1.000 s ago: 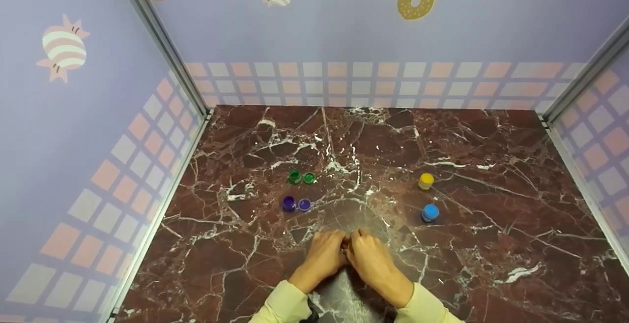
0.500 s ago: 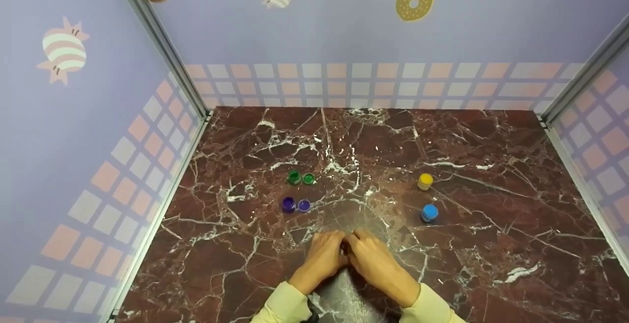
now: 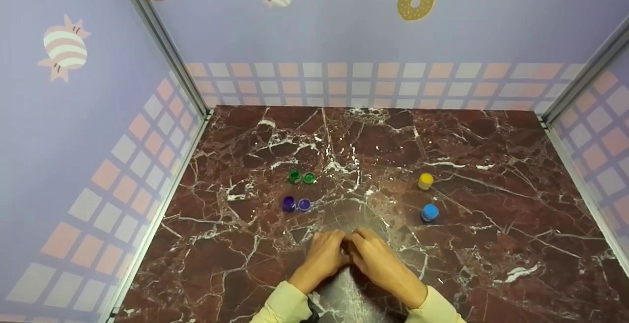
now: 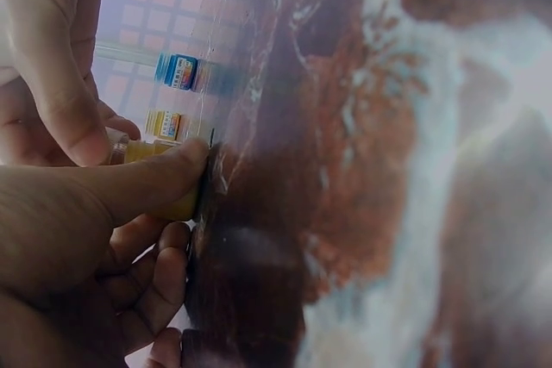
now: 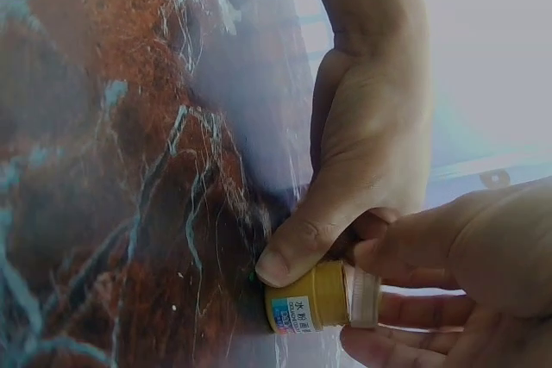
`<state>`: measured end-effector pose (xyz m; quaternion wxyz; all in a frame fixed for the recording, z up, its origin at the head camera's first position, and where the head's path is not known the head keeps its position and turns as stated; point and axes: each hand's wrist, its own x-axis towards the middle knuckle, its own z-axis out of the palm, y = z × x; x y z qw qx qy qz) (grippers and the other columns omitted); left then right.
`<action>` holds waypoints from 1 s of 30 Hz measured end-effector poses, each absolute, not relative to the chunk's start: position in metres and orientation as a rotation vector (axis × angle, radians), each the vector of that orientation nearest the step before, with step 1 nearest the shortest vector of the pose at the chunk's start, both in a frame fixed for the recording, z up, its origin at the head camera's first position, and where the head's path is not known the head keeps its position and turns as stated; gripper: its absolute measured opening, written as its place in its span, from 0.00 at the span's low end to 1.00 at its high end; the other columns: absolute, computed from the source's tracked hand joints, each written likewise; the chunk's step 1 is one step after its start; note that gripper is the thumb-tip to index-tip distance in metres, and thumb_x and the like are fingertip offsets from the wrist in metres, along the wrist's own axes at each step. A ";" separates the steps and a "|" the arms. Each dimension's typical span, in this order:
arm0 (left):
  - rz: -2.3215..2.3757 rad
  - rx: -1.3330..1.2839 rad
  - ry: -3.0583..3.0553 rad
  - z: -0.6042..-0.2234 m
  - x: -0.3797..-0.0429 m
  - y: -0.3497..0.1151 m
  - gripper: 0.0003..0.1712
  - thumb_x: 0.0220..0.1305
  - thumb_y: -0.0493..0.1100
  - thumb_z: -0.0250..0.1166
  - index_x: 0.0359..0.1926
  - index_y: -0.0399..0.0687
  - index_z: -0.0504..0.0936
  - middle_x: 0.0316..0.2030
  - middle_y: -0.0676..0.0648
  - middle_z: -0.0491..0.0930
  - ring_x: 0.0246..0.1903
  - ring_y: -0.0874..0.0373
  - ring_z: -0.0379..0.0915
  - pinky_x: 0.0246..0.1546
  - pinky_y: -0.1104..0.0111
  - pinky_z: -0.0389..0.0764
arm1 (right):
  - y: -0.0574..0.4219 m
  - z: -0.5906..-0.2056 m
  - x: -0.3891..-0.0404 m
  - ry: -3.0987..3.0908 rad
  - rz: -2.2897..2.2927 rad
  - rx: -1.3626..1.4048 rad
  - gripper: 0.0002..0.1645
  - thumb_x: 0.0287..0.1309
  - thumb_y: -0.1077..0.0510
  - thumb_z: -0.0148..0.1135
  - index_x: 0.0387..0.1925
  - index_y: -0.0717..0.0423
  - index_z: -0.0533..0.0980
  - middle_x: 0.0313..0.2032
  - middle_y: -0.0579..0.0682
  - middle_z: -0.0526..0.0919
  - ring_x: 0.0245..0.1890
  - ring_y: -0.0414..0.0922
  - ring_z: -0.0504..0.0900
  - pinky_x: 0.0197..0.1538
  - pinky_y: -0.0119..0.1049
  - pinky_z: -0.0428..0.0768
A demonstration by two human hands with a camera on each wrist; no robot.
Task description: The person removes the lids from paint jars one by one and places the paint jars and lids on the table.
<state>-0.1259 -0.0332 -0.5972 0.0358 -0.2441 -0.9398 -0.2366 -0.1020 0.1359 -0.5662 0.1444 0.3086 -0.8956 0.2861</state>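
In the right wrist view, a small dark-yellow paint jar (image 5: 323, 295) with a printed label lies close over the tabletop, its pale lid (image 5: 366, 299) facing right. My left hand (image 3: 324, 253) grips the jar's body, thumb along its side. The fingers of my right hand (image 3: 374, 258) pinch the lid from the other end. In the left wrist view, the thumb of my left hand (image 4: 95, 221) covers much of the jar. From the head view the jar is hidden under both hands, which meet near the front of the table.
An uncapped green jar (image 3: 294, 177) has its lid (image 3: 309, 178) beside it. Nearer stands an uncapped purple jar (image 3: 289, 204) with its lid (image 3: 304, 205). Capped yellow (image 3: 426, 182) and blue (image 3: 430, 213) jars stand at right. Patterned walls (image 3: 344, 28) enclose the marble table (image 3: 491, 190).
My right hand has turned a little at the jar, and its wrist and sleeve have shifted to the right. The left hand keeps its place, and the other jars have not moved.
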 end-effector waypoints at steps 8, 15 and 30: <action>-0.792 -0.738 -2.888 -0.598 -0.125 -0.031 0.17 0.46 0.49 0.83 0.32 0.55 0.82 0.27 0.58 0.78 0.30 0.63 0.75 0.40 0.64 0.67 | 0.147 -0.560 -0.100 -2.629 1.058 0.806 0.20 0.52 0.74 0.70 0.48 0.66 0.80 0.45 0.55 0.82 0.43 0.48 0.83 0.47 0.43 0.84; -0.846 -0.744 -2.870 -0.597 -0.121 -0.031 0.19 0.49 0.47 0.83 0.37 0.50 0.82 0.30 0.55 0.80 0.31 0.61 0.74 0.42 0.62 0.66 | 0.162 -0.556 -0.100 -2.598 1.341 0.743 0.21 0.55 0.74 0.69 0.52 0.67 0.80 0.44 0.53 0.83 0.39 0.47 0.84 0.45 0.41 0.85; -0.689 -0.688 -2.822 -0.598 -0.113 -0.026 0.22 0.52 0.51 0.81 0.42 0.49 0.82 0.37 0.53 0.83 0.38 0.56 0.78 0.43 0.60 0.64 | 0.190 -0.556 -0.100 -2.367 2.158 0.462 0.20 0.64 0.71 0.65 0.56 0.75 0.76 0.50 0.75 0.79 0.49 0.62 0.83 0.53 0.36 0.83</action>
